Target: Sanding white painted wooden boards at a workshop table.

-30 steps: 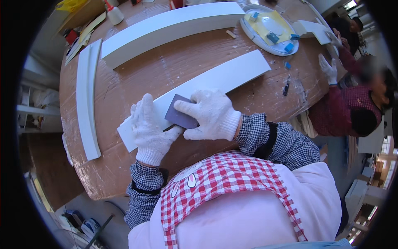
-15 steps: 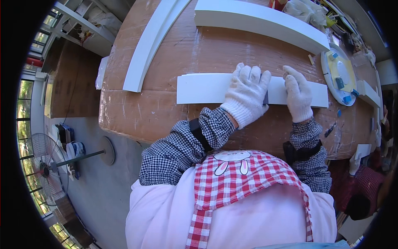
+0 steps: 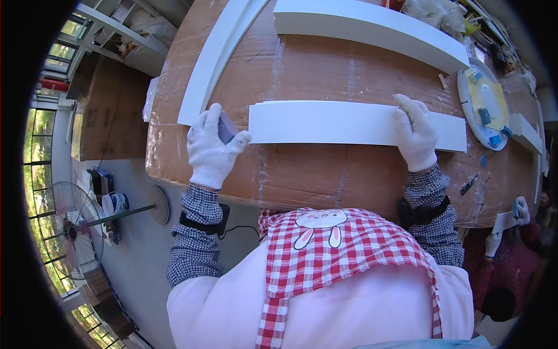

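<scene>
A long white board (image 3: 325, 123) lies flat across the brown-covered table in front of me, with the edge of another white piece showing along its far side. Gloved in white knit, my left hand (image 3: 212, 148) is closed around a grey sanding block (image 3: 226, 127), just off the board's left end. My right hand (image 3: 415, 132), in a matching glove, holds the board down near its right end, fingers bent against the top face. Whether the right thumb touches the board I cannot tell.
More white boards lie at the far left (image 3: 212, 64) and far side (image 3: 366, 32). On the right sit an oval white tray (image 3: 465, 110) with blue sponge pieces and a dark cutter-like tool (image 3: 469, 183). A co-worker's gloved hand (image 3: 522, 210) shows far right. A fan (image 3: 72, 230) stands left.
My left hand has swept left with the sanding block, from the board's middle to past its left end. My right hand stays on the board near its right end.
</scene>
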A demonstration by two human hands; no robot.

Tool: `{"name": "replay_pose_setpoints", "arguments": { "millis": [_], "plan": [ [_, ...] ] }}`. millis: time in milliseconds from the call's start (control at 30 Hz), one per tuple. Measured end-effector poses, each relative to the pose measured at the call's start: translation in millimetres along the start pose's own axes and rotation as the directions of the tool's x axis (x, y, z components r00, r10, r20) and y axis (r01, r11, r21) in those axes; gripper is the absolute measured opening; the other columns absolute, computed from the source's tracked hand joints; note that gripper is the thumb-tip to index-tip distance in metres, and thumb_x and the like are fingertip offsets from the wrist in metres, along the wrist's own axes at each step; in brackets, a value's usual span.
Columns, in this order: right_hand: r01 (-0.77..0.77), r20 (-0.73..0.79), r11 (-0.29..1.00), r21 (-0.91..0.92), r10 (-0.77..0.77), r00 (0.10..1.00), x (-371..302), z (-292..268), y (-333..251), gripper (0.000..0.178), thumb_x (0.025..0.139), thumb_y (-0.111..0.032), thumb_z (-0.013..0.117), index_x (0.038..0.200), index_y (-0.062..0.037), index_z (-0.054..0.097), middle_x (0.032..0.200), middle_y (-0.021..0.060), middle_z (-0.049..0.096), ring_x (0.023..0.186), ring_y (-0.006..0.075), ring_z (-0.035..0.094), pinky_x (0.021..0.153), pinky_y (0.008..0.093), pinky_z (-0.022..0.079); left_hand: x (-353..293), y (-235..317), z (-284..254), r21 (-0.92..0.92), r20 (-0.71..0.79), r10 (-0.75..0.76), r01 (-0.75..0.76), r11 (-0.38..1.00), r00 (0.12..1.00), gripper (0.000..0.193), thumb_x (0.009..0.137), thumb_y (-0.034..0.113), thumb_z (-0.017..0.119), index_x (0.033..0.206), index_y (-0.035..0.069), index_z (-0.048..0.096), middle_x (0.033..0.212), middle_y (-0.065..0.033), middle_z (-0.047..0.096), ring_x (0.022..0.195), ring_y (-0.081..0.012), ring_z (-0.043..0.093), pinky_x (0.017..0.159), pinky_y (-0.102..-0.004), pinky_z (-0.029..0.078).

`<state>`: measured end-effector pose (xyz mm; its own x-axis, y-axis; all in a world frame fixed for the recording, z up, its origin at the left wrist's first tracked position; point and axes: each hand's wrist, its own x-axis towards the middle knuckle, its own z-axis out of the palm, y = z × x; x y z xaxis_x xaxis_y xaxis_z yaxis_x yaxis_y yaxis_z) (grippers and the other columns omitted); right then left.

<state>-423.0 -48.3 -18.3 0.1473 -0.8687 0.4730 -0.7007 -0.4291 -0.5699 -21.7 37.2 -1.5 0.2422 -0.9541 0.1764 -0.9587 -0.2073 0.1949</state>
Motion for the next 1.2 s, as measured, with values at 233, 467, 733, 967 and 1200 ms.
{"name": "replay_pose_setpoints", "arguments": {
  "millis": [233, 467, 733, 967, 1200],
  "plan": [
    [0.037, -0.010, 0.998, 0.051, -0.037, 0.999, -0.2, 6.8, -4.5, 0.027, 0.096, -0.017, 0.067, 0.118, -0.0017, 0.071, 0.106, 0.0154, 0.070, 0.097, 0.0271, 0.069, 0.085, 0.0346, 0.056, -6.8, 189.5, 45.9, -0.183, -0.004, 0.661, -0.651, 0.737, 0.750, 0.079, 0.078, 0.062, 0.075, 0.139, 0.016, 0.057, 0.134, -0.0157, 0.049, 0.129, -0.0343, 0.043, 0.109, -0.0527, 0.038],
    [0.027, -0.031, 0.998, 0.063, -0.025, 0.999, -2.9, 0.3, -3.2, 0.026, 0.095, -0.017, 0.068, 0.115, -0.0025, 0.073, 0.104, 0.0149, 0.071, 0.096, 0.0286, 0.069, 0.086, 0.0364, 0.056, 27.9, 78.2, 20.1, 0.002, 0.124, 0.299, -0.301, 0.953, 0.946, 0.067, 0.085, 0.053, 0.073, 0.139, 0.015, 0.058, 0.135, -0.0168, 0.049, 0.130, -0.0354, 0.042, 0.111, -0.0507, 0.035],
    [0.034, -0.048, 0.986, 0.165, -0.027, 0.998, -3.5, 2.3, -1.0, 0.023, 0.093, -0.013, 0.068, 0.113, -0.0006, 0.073, 0.102, 0.0156, 0.071, 0.096, 0.0284, 0.070, 0.084, 0.0360, 0.056, -12.3, 219.7, 53.0, -0.376, 0.078, 0.709, -0.638, 0.672, 0.701, 0.071, 0.084, 0.056, 0.068, 0.142, 0.017, 0.055, 0.139, -0.0171, 0.047, 0.128, -0.0378, 0.046, 0.110, -0.0538, 0.039],
    [0.028, -0.044, 0.996, 0.090, -0.024, 0.999, -9.8, -3.6, 1.4, 0.023, 0.094, -0.010, 0.067, 0.113, 0.0008, 0.072, 0.105, 0.0159, 0.071, 0.096, 0.0291, 0.070, 0.084, 0.0349, 0.056, 35.7, 46.8, 25.0, 0.010, 0.002, 0.154, -0.154, 0.988, 0.988, 0.062, 0.085, 0.051, 0.072, 0.135, 0.016, 0.061, 0.133, -0.0155, 0.056, 0.128, -0.0368, 0.049, 0.108, -0.0497, 0.043],
    [-0.173, -0.228, 0.981, 0.090, 0.189, 0.955, -35.4, -52.7, 38.7, 0.025, 0.096, -0.013, 0.068, 0.118, -0.0003, 0.071, 0.107, 0.0142, 0.071, 0.099, 0.0239, 0.069, 0.089, 0.0320, 0.053, -16.1, -31.4, 43.4, -0.046, 0.095, -0.019, 0.024, 0.999, 0.995, 0.058, 0.091, 0.036, 0.071, 0.142, 0.013, 0.058, 0.144, -0.0187, 0.055, 0.136, -0.0379, 0.047, 0.115, -0.0476, 0.038]
  ]
}}
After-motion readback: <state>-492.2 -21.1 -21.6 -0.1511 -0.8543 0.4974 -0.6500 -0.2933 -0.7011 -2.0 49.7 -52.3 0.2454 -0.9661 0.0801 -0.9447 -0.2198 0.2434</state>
